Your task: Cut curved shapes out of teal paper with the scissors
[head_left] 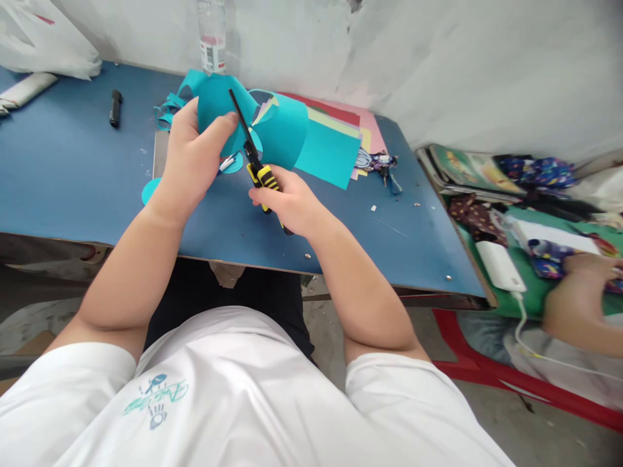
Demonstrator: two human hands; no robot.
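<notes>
My left hand (187, 155) grips a curling sheet of turquoise paper (217, 97) between thumb and fingers, above the blue table. My right hand (299, 201) is closed round the yellow-and-black handles of the scissors (263, 175). Their dark blade points up and away, lying across the held paper near my left thumb. Whether a second blade sits behind the paper cannot be seen. To the right, a turquoise sheet (328, 149) rests over a stack of red, pink, yellow and lilac paper. Thin turquoise strips (168, 110) curl behind my left hand, and a turquoise round piece (150, 190) lies near my wrist.
A clear bottle (213, 39) stands by the wall. On the blue table (73, 175) lie a black marker-like object (115, 108) and keys with a patterned strap (377, 160). At the right, another person's hand (588, 272) is over a green table with a white power bank (500, 266).
</notes>
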